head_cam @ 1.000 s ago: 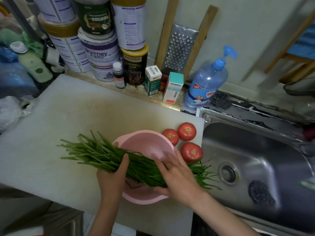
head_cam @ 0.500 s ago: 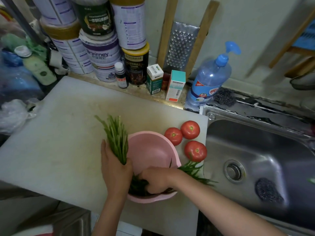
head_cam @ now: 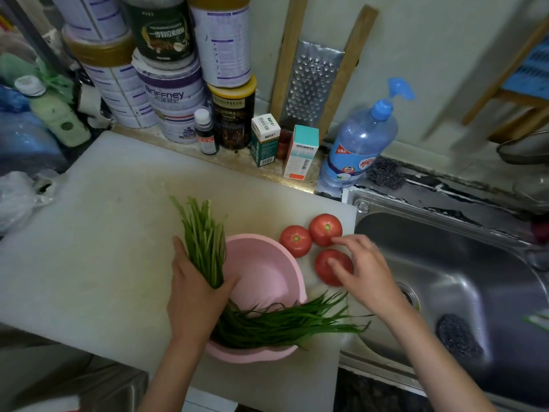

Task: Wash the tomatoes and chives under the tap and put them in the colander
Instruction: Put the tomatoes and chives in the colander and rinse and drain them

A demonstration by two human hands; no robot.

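Note:
A pink colander (head_cam: 267,272) sits on the white cutting board (head_cam: 89,248). A bunch of green chives (head_cam: 285,322) is bent across its near rim, with stem ends sticking up past the left rim and leaf tips fanning out to the right. My left hand (head_cam: 196,292) grips the chives at the bend. Three red tomatoes lie on the board right of the colander: a far one (head_cam: 325,228), a left one (head_cam: 295,240) and a near one (head_cam: 326,266). My right hand (head_cam: 365,269) hovers over the near tomato, fingers spread, fingertips touching it.
A steel sink (head_cam: 460,292) lies to the right, with a scouring pad (head_cam: 457,336) in its basin. A blue dish-soap bottle (head_cam: 361,141), small boxes, a grater (head_cam: 312,81) and stacked tins (head_cam: 169,93) line the back wall. A plastic bag (head_cam: 17,194) lies at far left.
My right hand has let go of the chives and moved right over the tomatoes. My left hand still holds the folded bunch in the colander.

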